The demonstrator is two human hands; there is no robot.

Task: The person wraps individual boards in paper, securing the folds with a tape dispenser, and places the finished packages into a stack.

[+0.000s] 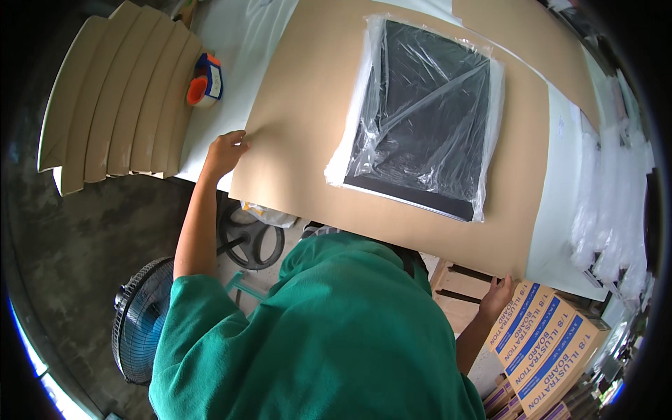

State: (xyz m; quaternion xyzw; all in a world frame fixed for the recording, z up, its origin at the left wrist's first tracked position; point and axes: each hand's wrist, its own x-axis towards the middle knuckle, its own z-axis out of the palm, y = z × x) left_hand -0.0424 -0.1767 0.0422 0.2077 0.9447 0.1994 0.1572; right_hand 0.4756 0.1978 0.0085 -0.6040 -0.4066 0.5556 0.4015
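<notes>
A large sheet of brown kraft paper (294, 140) lies over the white-covered table and reaches past its near edge. On the sheet rests a flat black rectangular panel (427, 112), loosely covered in clear plastic film, its near edge showing dark and bare. My left hand (225, 152) is at the sheet's left edge, thumb and fingers closed on the rim. At the near right corner, my right hand (498, 297) pinches the sheet's edge; part of its fingers is hidden beneath the paper. Neither hand touches the black panel.
Curved brown cardboard strips (122, 98) are stacked at the left, beside an orange and blue tape dispenser (206, 82). A black fan (145, 318) stands low left. Printed cartons (549, 343) sit low right, below plastic-wrapped items (616, 189). Another brown sheet (535, 45) lies far right.
</notes>
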